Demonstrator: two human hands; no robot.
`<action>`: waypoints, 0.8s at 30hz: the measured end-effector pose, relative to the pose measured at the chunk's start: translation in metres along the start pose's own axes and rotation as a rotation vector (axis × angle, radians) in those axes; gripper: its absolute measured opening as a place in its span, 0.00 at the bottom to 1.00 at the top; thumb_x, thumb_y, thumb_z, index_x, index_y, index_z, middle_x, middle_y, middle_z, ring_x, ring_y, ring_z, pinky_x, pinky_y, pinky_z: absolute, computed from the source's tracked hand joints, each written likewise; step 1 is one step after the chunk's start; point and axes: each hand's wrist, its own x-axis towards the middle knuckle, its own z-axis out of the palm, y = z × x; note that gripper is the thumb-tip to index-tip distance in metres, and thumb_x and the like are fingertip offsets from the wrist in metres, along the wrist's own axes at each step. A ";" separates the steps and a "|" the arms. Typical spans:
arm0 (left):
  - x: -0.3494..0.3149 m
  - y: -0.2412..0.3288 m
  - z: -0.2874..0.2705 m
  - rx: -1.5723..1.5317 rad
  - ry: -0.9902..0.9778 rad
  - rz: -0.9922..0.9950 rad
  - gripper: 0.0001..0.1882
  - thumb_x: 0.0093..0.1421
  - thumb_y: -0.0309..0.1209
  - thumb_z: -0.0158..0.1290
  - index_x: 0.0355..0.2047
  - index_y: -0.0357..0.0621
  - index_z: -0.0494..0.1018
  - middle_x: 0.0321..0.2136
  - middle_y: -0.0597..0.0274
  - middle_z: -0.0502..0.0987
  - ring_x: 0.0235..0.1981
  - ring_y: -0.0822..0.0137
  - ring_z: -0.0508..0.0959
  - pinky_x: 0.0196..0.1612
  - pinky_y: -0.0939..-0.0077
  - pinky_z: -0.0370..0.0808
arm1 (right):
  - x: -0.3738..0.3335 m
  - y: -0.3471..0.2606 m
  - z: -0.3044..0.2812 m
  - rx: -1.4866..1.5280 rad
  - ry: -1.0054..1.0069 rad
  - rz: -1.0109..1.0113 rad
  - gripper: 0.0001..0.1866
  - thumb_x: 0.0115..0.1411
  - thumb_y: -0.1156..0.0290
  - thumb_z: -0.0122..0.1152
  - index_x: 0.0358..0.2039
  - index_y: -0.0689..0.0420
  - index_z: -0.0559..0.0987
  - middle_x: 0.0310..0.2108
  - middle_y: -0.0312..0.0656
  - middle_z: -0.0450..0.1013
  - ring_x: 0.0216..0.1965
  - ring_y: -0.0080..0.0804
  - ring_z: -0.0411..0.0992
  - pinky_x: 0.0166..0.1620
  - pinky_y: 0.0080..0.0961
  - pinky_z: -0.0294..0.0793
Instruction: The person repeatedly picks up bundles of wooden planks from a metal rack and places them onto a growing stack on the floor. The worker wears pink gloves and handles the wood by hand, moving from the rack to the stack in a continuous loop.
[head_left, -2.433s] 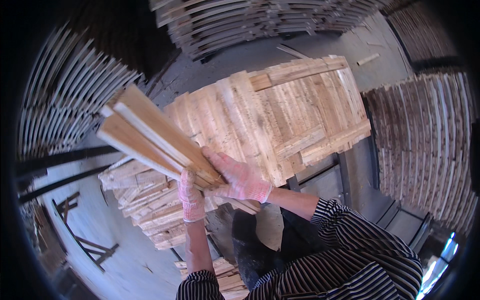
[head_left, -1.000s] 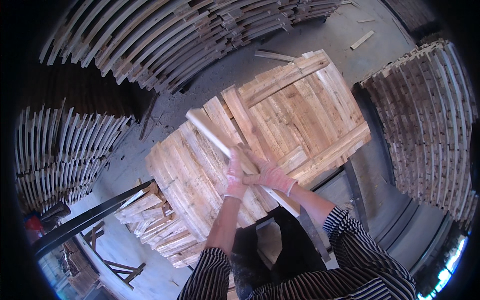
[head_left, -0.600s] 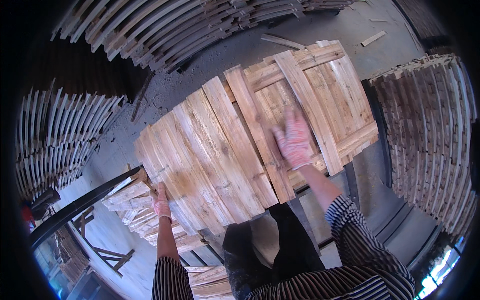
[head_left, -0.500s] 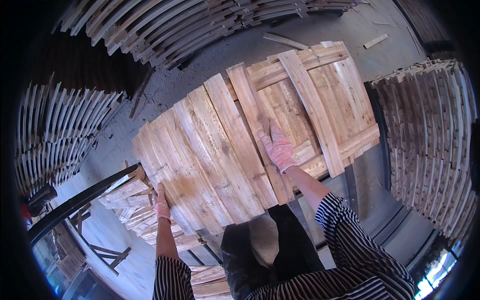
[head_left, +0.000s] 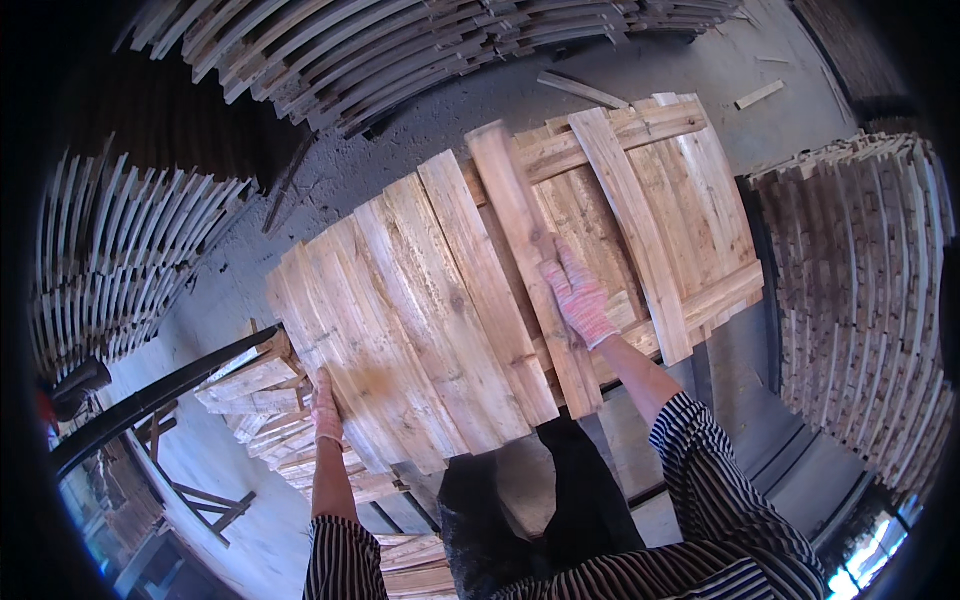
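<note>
A slatted wooden panel (head_left: pixel 400 310) of pale planks lies across in front of me. My right hand (head_left: pixel 582 305), in a pink-and-white glove, is closed on a loose wooden plank (head_left: pixel 510 195) slanting over the panel's open middle. That plank sits apart from the row of close-laid planks on its left. To its right, another slat (head_left: pixel 628 220) crosses two lengthwise battens. At the panel's near left edge, my gloved left hand (head_left: pixel 327 408) grips the wood, its thumb side up and its other fingers mostly hidden.
Tall stacks of wooden slats stand at the far side (head_left: pixel 400 60), the left (head_left: pixel 140 260) and the right (head_left: pixel 850 300). A dark metal bar (head_left: pixel 170 400) runs to the panel's left corner. More wooden pieces (head_left: pixel 255 390) are piled below that corner. Loose sticks (head_left: pixel 760 95) lie on the floor.
My right hand has shifted the loose plank to the right, widening the gap beside the close-laid planks. The left hand stays on the panel's edge.
</note>
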 end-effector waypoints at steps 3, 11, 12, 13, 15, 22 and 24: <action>-0.002 0.005 0.012 0.024 0.021 0.030 0.43 0.62 0.65 0.53 0.63 0.42 0.68 0.56 0.56 0.75 0.54 0.62 0.75 0.59 0.66 0.72 | -0.002 -0.019 -0.007 -0.121 -0.144 0.166 0.36 0.70 0.47 0.49 0.71 0.54 0.59 0.60 0.57 0.70 0.61 0.51 0.69 0.62 0.37 0.68; -0.010 0.015 0.017 -0.093 -0.091 0.027 0.42 0.62 0.63 0.54 0.63 0.42 0.68 0.55 0.57 0.76 0.54 0.61 0.76 0.59 0.64 0.73 | -0.006 0.004 -0.003 -0.122 -0.097 -0.082 0.35 0.70 0.48 0.49 0.71 0.53 0.59 0.63 0.57 0.67 0.64 0.50 0.67 0.64 0.34 0.66; -0.010 0.014 0.010 -0.113 -0.057 0.037 0.42 0.62 0.63 0.54 0.63 0.42 0.67 0.56 0.57 0.75 0.54 0.61 0.76 0.59 0.64 0.73 | -0.002 0.002 -0.003 -0.111 -0.143 -0.032 0.35 0.70 0.48 0.50 0.71 0.54 0.59 0.63 0.57 0.67 0.64 0.49 0.66 0.64 0.34 0.66; -0.007 0.014 0.001 -0.088 -0.043 0.047 0.43 0.62 0.64 0.54 0.63 0.41 0.68 0.56 0.56 0.75 0.55 0.61 0.75 0.59 0.65 0.73 | 0.001 0.000 -0.001 -0.099 -0.190 0.018 0.35 0.70 0.49 0.50 0.71 0.54 0.59 0.63 0.57 0.67 0.64 0.49 0.66 0.64 0.34 0.65; -0.010 0.012 0.021 -0.041 -0.051 0.035 0.44 0.61 0.65 0.53 0.63 0.39 0.68 0.57 0.54 0.74 0.55 0.60 0.75 0.59 0.66 0.73 | -0.005 0.012 -0.003 -0.096 -0.096 -0.051 0.35 0.70 0.49 0.49 0.71 0.54 0.60 0.62 0.56 0.68 0.64 0.48 0.67 0.64 0.35 0.66; -0.004 0.007 0.025 -0.046 -0.063 0.034 0.45 0.61 0.65 0.53 0.63 0.40 0.68 0.58 0.56 0.74 0.55 0.61 0.75 0.61 0.67 0.71 | -0.018 0.003 0.007 -0.203 0.018 -0.041 0.32 0.69 0.53 0.52 0.69 0.52 0.62 0.60 0.58 0.69 0.59 0.53 0.70 0.61 0.38 0.69; -0.002 0.004 0.022 -0.071 -0.053 0.021 0.43 0.62 0.64 0.54 0.64 0.41 0.66 0.58 0.57 0.74 0.56 0.60 0.74 0.62 0.65 0.71 | -0.017 -0.007 0.010 -0.194 -0.029 0.053 0.33 0.67 0.53 0.54 0.68 0.53 0.63 0.61 0.58 0.67 0.59 0.55 0.68 0.61 0.40 0.69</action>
